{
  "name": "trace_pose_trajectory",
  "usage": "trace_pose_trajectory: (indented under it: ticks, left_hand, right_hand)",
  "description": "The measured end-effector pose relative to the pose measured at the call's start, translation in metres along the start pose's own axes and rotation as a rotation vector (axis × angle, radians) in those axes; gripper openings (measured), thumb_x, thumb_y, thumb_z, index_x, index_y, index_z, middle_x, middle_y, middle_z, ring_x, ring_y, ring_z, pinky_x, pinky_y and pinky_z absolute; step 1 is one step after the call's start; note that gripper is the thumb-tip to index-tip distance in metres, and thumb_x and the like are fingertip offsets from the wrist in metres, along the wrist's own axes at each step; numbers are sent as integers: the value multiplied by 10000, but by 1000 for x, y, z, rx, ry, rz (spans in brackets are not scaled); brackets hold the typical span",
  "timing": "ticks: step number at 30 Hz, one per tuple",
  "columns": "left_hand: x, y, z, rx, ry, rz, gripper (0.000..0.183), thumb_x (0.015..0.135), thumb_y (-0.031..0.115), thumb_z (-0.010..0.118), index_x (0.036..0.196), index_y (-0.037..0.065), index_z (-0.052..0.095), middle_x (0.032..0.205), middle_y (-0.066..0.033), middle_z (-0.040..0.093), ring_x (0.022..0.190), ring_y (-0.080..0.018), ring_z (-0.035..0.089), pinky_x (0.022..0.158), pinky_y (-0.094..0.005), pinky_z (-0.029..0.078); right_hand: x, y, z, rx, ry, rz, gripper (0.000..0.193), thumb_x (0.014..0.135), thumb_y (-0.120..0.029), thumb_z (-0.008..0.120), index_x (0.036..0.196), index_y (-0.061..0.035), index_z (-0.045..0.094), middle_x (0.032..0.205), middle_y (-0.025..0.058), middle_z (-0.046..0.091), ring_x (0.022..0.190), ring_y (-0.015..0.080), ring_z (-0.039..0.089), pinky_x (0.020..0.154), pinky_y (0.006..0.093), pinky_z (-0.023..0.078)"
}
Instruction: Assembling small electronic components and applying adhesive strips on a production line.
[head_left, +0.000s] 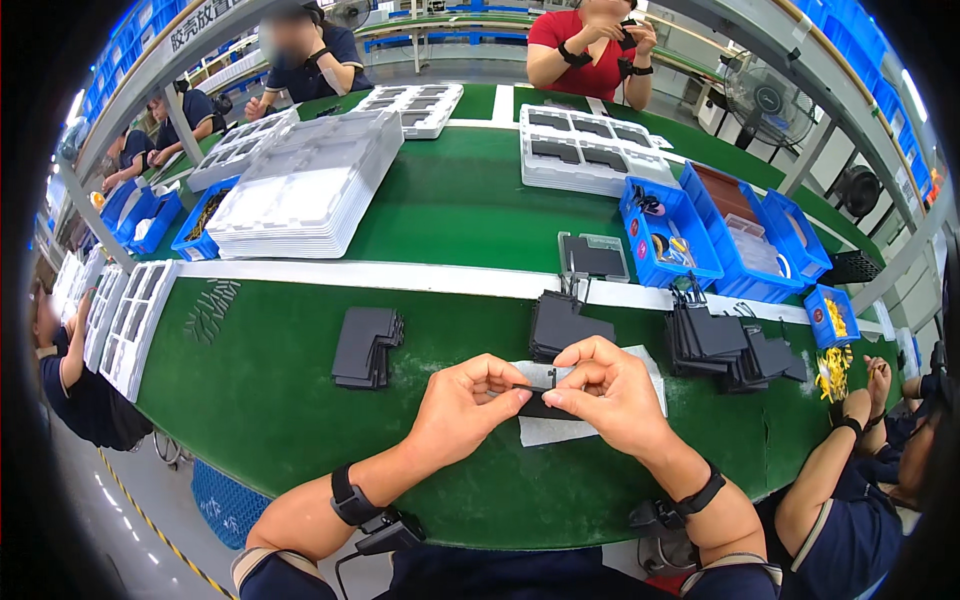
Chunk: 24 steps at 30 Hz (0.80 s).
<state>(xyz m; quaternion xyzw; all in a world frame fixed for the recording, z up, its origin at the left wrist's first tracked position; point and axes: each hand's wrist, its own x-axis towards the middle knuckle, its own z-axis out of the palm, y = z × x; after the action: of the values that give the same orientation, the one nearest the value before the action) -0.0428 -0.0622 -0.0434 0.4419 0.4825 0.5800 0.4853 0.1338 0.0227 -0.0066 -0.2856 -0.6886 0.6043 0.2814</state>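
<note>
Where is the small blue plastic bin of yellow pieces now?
In the head view, the blue bin sits toward the right end of the green tabletop, just beyond a loose heap of yellow pieces, right of the person's right hand.

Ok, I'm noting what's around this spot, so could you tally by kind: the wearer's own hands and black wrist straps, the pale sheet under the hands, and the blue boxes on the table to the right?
Hands: 2, left hand and right hand
Wrist straps: 2
Pale sheet: 1
Blue boxes: 4
Total: 9
</note>
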Motion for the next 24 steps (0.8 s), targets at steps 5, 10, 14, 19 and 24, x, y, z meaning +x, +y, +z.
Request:
trace_pose_trajectory:
  ticks: [5, 10, 14, 19, 24]
  left_hand:
    - [2, 1, -7, -51, 41, -47, 112, 850, 53, 633, 941, -6, 609, 857, -36, 647, 759, -75, 604, 687, -224, 499]
    - [3, 4, -9, -35, 23, -82, 95, 842, -7, 610, 936, -19, 613, 917, -73, 642, 831, -110, 617, 744, -268, 547]
    - [3, 7, -8, -25, 37, -110, 87, 836, -22, 605, 923, -21, 614, 917, -74, 643, 824, -110, 618, 757, -272, 549]
    - [3, 7, -16, -149, -28, -104, 136, 881, 49, 571, 980, -28, 623, 935, -82, 642, 883, -113, 608, 773, -289, 547]
    - [3, 13, -8, -115, 4, -152, 207, 904, 141, 584, 1017, -26, 632, 958, -77, 642, 898, -115, 601, 767, -285, 538]
  right_hand:
    - [4, -4, 0, -258, 39, -107, 297, 720, -86, 754, 988, -36, 636, 781, 24, 670, 703, 84, 540, 554, 234, 407]
    - [10, 12, 2, -633, 113, -612, 181, 669, -34, 735, 845, -16, 693, 778, 71, 661, 707, 230, 545, 603, 311, 460]
    - [12, 14, 2, -710, 146, -724, 140, 659, 5, 720, 790, -31, 690, 751, 46, 656, 705, 215, 555, 616, 307, 454]
    - [13, 9, -1, -863, 137, -852, 148, 631, 18, 711, 761, -46, 682, 737, 20, 645, 709, 211, 558, 617, 306, 452]
    - [14, 4, -7, -794, 23, -815, 155, 675, 41, 679, 807, -37, 697, 752, 46, 649, 712, 217, 569, 622, 310, 456]
